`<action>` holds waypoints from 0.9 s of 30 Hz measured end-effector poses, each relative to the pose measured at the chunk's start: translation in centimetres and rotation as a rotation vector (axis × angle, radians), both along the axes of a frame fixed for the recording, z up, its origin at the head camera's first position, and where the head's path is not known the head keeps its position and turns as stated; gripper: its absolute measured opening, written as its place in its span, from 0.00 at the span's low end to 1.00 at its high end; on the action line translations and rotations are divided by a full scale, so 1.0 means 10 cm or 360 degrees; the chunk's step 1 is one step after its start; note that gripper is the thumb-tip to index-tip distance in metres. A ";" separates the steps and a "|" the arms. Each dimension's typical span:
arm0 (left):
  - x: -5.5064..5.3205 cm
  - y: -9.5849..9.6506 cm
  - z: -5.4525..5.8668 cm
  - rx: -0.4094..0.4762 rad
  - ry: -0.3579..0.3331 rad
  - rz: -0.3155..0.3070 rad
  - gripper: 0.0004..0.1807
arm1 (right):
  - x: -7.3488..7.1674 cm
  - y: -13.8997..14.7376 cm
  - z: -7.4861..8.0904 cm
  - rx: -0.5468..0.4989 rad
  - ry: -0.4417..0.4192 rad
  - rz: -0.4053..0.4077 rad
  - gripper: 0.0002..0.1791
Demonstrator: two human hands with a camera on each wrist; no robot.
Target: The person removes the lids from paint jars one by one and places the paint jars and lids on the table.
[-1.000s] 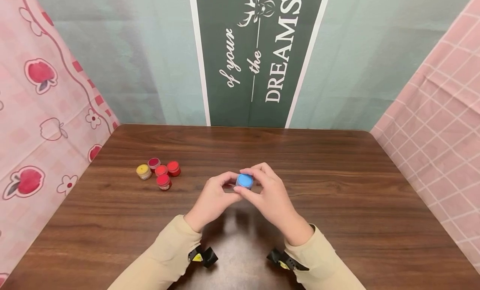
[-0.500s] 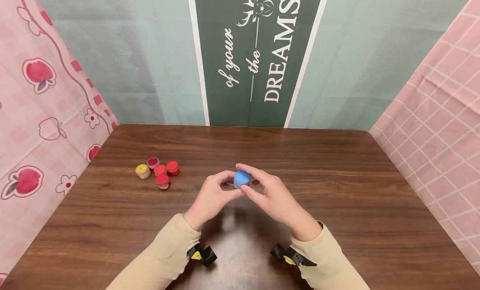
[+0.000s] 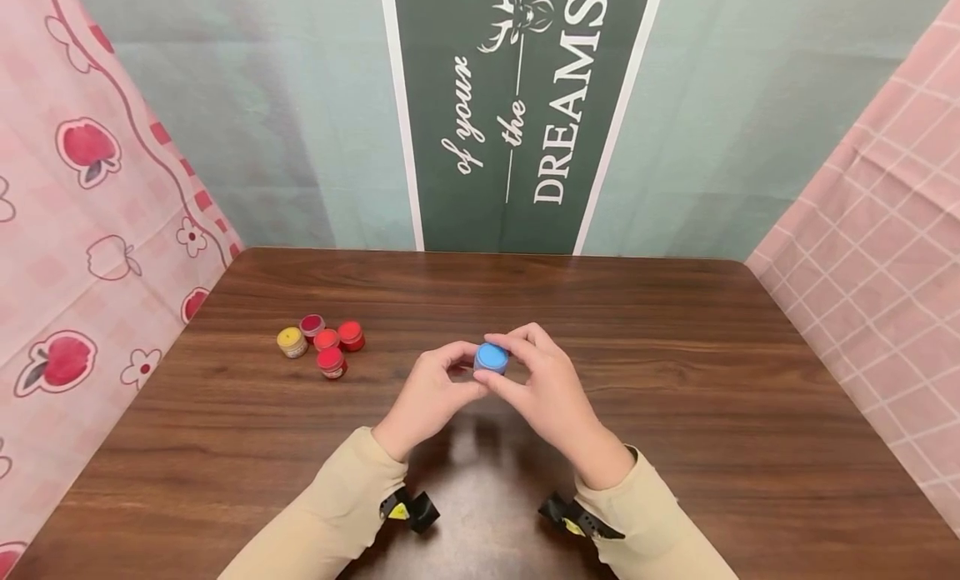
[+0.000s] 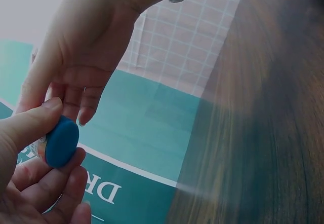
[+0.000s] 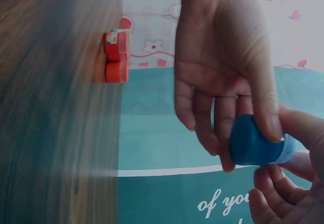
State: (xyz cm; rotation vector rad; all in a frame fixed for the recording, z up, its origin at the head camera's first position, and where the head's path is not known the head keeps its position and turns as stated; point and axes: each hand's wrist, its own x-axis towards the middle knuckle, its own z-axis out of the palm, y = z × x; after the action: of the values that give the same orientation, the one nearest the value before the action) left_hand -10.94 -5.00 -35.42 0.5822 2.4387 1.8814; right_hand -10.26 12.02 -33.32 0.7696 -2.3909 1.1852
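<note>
In the head view a small round blue jar (image 3: 491, 357) is held above the brown table, in front of the person. My left hand (image 3: 431, 391) grips its side from the left, thumb near and fingers beyond it. From the right, my right hand (image 3: 547, 386) pinches the upper part between thumb and index finger. The left wrist view shows the blue end of the jar (image 4: 62, 142) facing the camera, between thumb and curled fingers. A label shows on the jar (image 5: 255, 142) in the right wrist view, partly covered by fingers.
At the left of the table (image 3: 637, 313) stands a cluster of similar small jars: a yellow jar (image 3: 292, 342), a dark red jar (image 3: 312, 327) and several red ones, such as the nearest red jar (image 3: 332, 362). Printed cloths hang behind and at both sides.
Half a second ago the right hand's fingers were spread looser around the jar, its wrist farther right. Now they pinch its upper part again, as one second ago. The left hand keeps its grip.
</note>
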 end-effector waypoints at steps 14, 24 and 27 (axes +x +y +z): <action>-0.03 0.00 -0.01 -0.0024 0.0018 0.0041 0.16 | -0.05 0.09 0.05 -0.0063 -0.0291 0.0246 0.30; -0.01 0.02 -0.04 -0.0033 0.0003 -0.0067 0.15 | -0.01 0.01 -0.01 -0.0060 -0.0064 0.0026 0.19; -0.02 0.01 -0.04 -0.0028 0.0013 -0.0049 0.15 | -0.01 0.02 0.01 -0.0083 -0.0084 0.0097 0.21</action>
State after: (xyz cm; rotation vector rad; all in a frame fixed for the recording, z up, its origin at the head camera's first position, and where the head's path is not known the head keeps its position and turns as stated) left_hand -11.09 -4.95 -35.78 0.6241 2.4337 1.8480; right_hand -10.35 12.26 -33.18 0.8095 -2.3843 1.3019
